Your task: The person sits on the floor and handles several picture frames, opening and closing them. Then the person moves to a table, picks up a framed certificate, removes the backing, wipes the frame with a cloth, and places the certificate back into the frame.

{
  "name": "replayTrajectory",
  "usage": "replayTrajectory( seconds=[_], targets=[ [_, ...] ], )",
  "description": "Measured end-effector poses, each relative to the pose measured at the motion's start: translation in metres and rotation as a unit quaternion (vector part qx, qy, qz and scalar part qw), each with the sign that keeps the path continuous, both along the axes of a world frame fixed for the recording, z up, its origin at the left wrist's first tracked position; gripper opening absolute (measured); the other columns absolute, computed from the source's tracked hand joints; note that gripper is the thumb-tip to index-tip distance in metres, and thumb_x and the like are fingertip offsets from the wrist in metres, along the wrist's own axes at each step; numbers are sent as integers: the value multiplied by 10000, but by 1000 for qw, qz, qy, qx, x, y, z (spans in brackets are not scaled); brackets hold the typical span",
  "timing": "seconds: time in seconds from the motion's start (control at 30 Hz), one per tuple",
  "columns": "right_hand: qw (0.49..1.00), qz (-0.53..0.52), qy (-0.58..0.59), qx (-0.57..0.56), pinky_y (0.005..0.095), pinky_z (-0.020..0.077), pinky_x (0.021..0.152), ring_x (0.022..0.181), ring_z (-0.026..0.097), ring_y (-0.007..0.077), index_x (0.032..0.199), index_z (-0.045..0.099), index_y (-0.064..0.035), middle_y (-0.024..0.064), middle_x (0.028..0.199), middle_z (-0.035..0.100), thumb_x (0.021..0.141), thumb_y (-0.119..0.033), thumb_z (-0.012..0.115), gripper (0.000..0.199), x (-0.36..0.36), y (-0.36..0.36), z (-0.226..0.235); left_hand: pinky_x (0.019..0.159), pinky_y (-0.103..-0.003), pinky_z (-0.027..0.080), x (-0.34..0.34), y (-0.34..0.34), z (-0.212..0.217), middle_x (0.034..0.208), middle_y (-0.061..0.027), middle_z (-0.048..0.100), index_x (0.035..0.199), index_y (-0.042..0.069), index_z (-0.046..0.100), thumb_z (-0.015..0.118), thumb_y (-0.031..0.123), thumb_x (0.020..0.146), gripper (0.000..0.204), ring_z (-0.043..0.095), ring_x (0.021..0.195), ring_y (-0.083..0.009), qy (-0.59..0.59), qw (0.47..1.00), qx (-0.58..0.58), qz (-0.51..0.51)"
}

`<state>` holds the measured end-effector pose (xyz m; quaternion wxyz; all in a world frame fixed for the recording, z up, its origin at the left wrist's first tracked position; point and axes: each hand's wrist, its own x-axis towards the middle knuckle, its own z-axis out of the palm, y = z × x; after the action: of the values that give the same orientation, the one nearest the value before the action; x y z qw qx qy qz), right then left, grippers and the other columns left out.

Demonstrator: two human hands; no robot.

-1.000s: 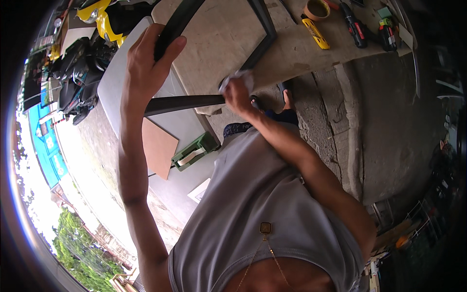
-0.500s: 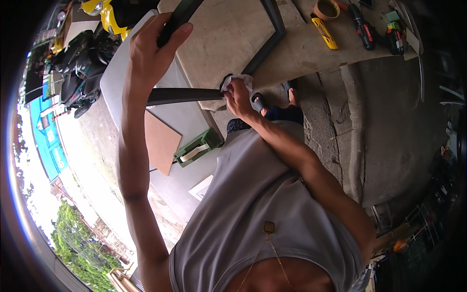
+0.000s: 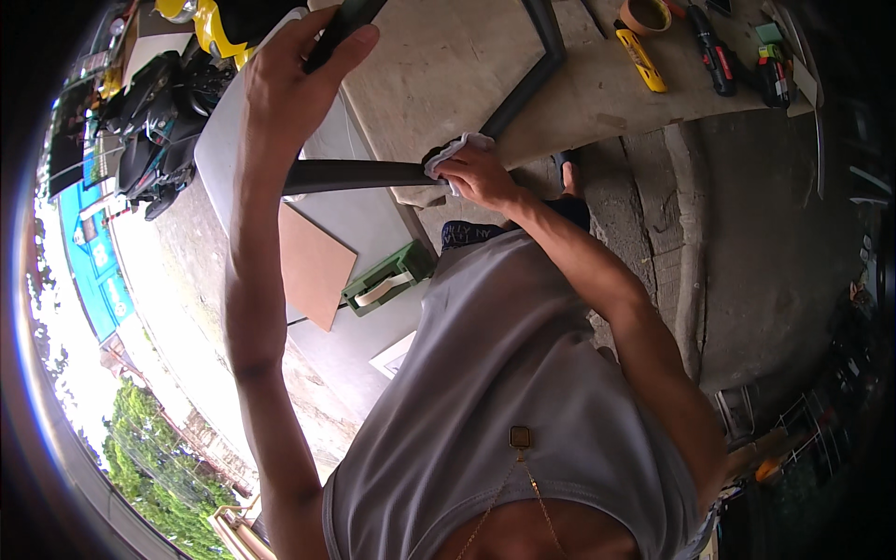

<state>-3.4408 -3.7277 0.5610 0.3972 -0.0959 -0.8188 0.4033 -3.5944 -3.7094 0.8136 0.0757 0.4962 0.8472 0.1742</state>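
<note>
One wooden workbench (image 3: 448, 75), pale board top, filling the upper middle of my view. One dark metal frame (image 3: 532, 79) of square tubing rests on it, and I count three of its bars in sight: one running up past my left hand, one angled down across the board, one lying level out over the bench's near edge.

One grey panel (image 3: 219, 140) leans left of the bench, with one brown board (image 3: 317, 266) below it. One black motorcycle (image 3: 154, 117) stands at the far left. One green tool case (image 3: 387, 280) lies on the ground beneath the bench edge.

My left hand (image 3: 289, 84) is raised and closed around the upper frame bar, fingers wrapped over it, thumb on the far side. My right hand (image 3: 476, 177) is closed on one white cloth (image 3: 453, 149), pressing it against the level bar near the corner of the frame.

On the bench's far right: one roll of tape (image 3: 646, 15), one yellow utility knife (image 3: 640, 61), one red-and-black screwdriver (image 3: 714, 51). Further small tools beyond them are too blurred to count.
</note>
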Motion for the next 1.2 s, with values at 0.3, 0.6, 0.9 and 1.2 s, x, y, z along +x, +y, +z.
replayTrajectory(
  seconds=[0.3,0.6,0.9,1.2],
  targets=[
    [973,-82,151,152,285,401,557,705,479,118,889,636,-307,-71,726,447,537,-130,701,399,-59,19,131,594,-212,380,12,2,5,700,-13,587,1117,98,617,699,390,752,475,483,661,-58,-20,999,-8,24],
    [927,-276,255,-7,305,401,495,556,502,188,846,677,-153,2,652,552,592,-117,713,259,-72,73,105,646,-201,395,11,1,-3,806,-23,601,1134,60,604,717,304,759,461,488,725,-46,-61,996,57,-26],
    [929,-213,266,145,289,328,407,462,432,136,757,663,-256,-23,567,399,649,-215,694,120,-64,72,121,606,-216,381,14,0,3,755,-13,562,1123,27,592,676,263,800,409,468,675,-62,-6,997,35,-73],
    [853,-471,205,-91,348,463,607,729,566,342,1031,592,11,188,864,562,878,-153,497,243,-55,133,118,468,-285,345,26,1,4,643,-45,460,1037,0,615,694,292,780,397,450,539,-123,35,988,60,-135]
  ],
)
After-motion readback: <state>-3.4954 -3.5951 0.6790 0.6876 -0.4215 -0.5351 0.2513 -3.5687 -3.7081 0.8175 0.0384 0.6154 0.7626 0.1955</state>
